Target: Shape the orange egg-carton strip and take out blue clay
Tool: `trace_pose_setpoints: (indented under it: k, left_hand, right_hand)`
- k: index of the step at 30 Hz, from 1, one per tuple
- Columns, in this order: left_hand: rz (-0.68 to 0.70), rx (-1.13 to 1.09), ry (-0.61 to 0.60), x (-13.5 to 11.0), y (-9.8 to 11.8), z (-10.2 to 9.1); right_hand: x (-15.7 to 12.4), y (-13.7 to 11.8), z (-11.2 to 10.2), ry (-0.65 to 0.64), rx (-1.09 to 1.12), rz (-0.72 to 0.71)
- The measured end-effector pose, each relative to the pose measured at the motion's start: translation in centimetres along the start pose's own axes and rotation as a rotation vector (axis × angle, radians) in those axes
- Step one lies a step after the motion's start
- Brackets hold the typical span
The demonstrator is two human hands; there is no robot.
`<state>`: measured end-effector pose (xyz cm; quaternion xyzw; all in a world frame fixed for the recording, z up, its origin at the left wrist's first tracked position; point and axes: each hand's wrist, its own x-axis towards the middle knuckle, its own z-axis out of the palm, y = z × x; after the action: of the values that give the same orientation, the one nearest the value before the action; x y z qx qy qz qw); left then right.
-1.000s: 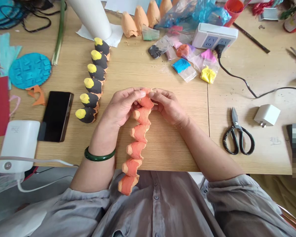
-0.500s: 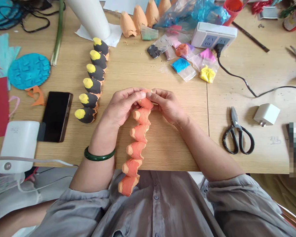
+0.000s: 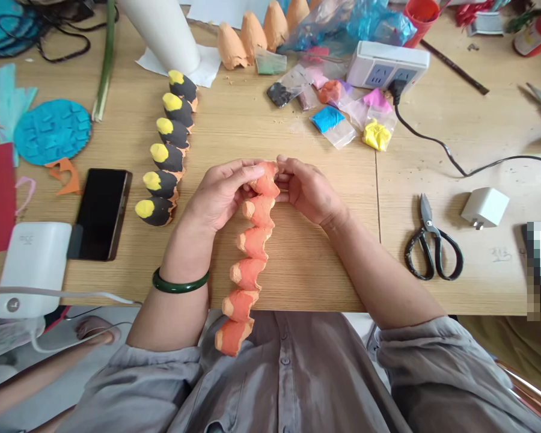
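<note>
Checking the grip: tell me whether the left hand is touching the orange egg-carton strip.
Touching. The head view shows the left hand with its fingers lying directly over the top cup of the orange egg-carton strip, with no gap.

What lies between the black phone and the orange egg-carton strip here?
In the head view, the black-and-yellow egg-carton strip lies nearer the phone, then the left hand holding the orange egg-carton strip.

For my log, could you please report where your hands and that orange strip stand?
Left hand, right hand pinching top of orange egg-carton strip. Strip's lower end over grey shirt. Black-and-yellow strip alongside, apart.
</note>
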<state>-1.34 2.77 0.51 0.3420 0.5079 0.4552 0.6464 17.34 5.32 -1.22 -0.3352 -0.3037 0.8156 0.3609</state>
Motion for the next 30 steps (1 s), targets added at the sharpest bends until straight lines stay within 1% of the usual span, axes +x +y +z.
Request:
trace_pose_setpoints:
  k: [2, 7, 12, 16, 20, 23, 25, 28, 30]
  left_hand:
    - [-0.003, -0.002, -0.011, 0.03, -0.09, -0.05]
    - [0.017, -0.034, -0.022, 0.04, -0.25, -0.11]
    - [0.020, -0.004, -0.074, -0.22, -0.16, -0.04]
    - [0.046, 0.002, -0.073, -0.30, -0.20, 0.26]
    - [0.000, 0.013, -0.048, -0.20, -0.11, 0.37]
    - [-0.019, -0.011, -0.051, -0.12, -0.10, 0.19]
    - [0.005, -0.032, -0.047, -0.08, -0.22, 0.05]
    - [0.057, -0.024, -0.016, -0.02, -0.46, -0.01]
    - [0.065, 0.000, -0.004, 0.00, -0.52, 0.08]
  right_hand:
    - [-0.04, 0.08, 0.03, 0.014, -0.005, -0.007]
    - [-0.26, 0.29, 0.11, 0.060, -0.064, -0.077]
    - [-0.21, -0.02, 0.32, 0.083, -0.049, -0.026]
    - [-0.24, -0.14, 0.34, 0.050, -0.102, -0.028]
    - [-0.25, 0.00, 0.24, 0.061, -0.118, -0.051]
    - [-0.31, 0.00, 0.28, 0.081, -0.119, -0.050]
    - [-0.37, -0.04, 0.27, 0.056, -0.126, -0.057]
    - [-0.39, -0.01, 0.13, -0.046, -0.097, -0.087]
    - [-0.32, 0.07, 0.02, -0.094, -0.057, -0.105]
